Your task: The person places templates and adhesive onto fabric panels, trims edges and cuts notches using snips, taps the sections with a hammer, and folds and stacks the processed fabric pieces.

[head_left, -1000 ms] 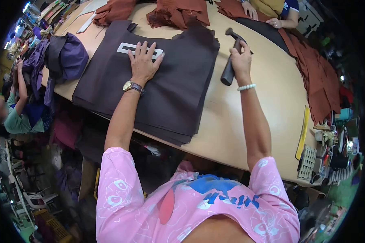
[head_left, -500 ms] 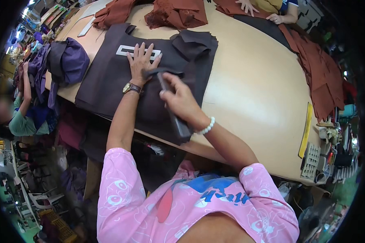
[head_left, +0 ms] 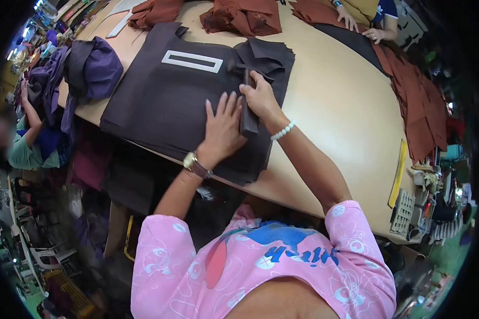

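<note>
A stack of dark cut fabric (head_left: 159, 106) lies on the table, with a white rectangular frame (head_left: 216, 66) flat on its upper part. My left hand (head_left: 224, 125) rests on the fabric below the frame, fingers stretched out and nothing in them. Close beside it, my right hand (head_left: 261, 98) is closed around the handle of a hammer (head_left: 249, 119). The hammer's dark head is toward the far side, near folded dark fabric (head_left: 258, 58) on the stack's right. Whether the hammer touches the cloth, I cannot tell.
Rust-brown fabric piles (head_left: 242, 18) lie along the far edge. Another person's hands (head_left: 375, 35) rest on rust-brown cloth at the far right. Purple fabric (head_left: 98, 66) lies at the left, near a second person (head_left: 34, 146). A yellow ruler (head_left: 397, 175) is at the right edge.
My left hand has moved off the white frame, toward me and to the right. My right hand has carried the hammer right and farther from me.
</note>
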